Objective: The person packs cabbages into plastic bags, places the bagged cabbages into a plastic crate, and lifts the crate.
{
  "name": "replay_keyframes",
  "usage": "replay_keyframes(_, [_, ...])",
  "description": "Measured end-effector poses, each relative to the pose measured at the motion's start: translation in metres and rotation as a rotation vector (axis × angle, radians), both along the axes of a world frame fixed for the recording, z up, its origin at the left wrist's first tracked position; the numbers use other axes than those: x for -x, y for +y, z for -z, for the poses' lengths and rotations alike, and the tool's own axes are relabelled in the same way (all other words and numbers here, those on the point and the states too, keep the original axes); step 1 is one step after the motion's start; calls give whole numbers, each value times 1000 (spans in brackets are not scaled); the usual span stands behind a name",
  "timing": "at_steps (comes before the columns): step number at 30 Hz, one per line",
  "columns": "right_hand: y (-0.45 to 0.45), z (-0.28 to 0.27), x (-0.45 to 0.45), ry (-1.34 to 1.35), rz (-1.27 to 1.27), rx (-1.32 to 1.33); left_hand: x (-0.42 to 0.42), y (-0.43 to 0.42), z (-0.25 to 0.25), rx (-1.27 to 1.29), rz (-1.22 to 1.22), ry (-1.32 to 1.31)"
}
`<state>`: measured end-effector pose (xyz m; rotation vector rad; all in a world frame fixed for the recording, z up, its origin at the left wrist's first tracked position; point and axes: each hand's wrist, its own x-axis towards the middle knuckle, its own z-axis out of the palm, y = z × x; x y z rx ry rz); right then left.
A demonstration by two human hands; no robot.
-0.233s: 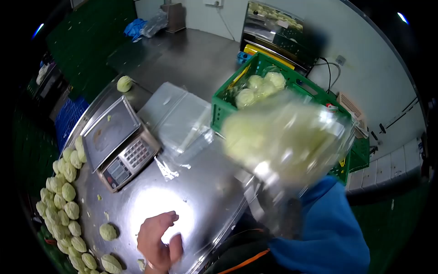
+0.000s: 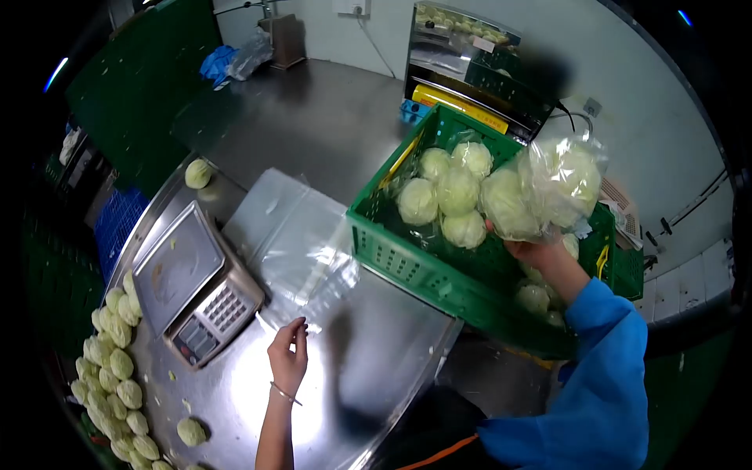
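My right hand (image 2: 540, 249) grips a clear plastic bag of cabbages (image 2: 565, 182) from below, over the right part of the green crate (image 2: 407, 262). Inside the crate lie more bagged cabbages (image 2: 457, 192), pale green and round. My left hand (image 2: 288, 356) is at the near edge of a stack of flat clear plastic bags (image 2: 294, 235), its fingertips pinched together on that edge. To the left of the stack stands a scale (image 2: 215, 305) with a bare metal pan. Part of my right hand's fingers is hidden behind the bag.
Loose cabbages (image 2: 117, 392) are heaped along the table's left edge. Single cabbages lie at the near left (image 2: 190, 432) and by the far left rim (image 2: 198, 174). A shiny machine with a yellow strip (image 2: 462, 107) stands behind the crate. The steel table (image 2: 376, 345) ends beside the crate.
My right hand has carried the bagged cabbages away from my body, up and right over the crate. My left hand has moved forward to the flat bags, and its fingers have closed.
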<state>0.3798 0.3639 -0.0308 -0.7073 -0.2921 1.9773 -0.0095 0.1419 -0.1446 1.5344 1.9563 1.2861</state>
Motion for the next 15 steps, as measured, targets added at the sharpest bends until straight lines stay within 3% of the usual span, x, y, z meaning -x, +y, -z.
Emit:
replay_keyframes(2, [26, 46, -40, 87, -9, 84, 11, 58, 20, -97, 59, 276])
replay_keyframes(3, [34, 74, -59, 79, 10, 77, 18, 78, 37, -33, 33, 290])
replay_keyframes(7, [63, 95, -109, 31, 48, 136, 58, 149, 111, 24, -43, 474])
replay_keyframes(8, [71, 105, -121, 2, 48, 115, 67, 150, 123, 156, -61, 481])
replay_keyframes(10, [95, 128, -144, -57, 34, 72, 75, 155, 136, 278, -111, 317])
replay_keyframes(13, [114, 148, -133, -265, 226, 242, 80, 160, 131, 343, -150, 147])
replay_keyframes(15, [121, 154, -121, -227, 269, 362, 88, 157, 131, 313, -205, -53])
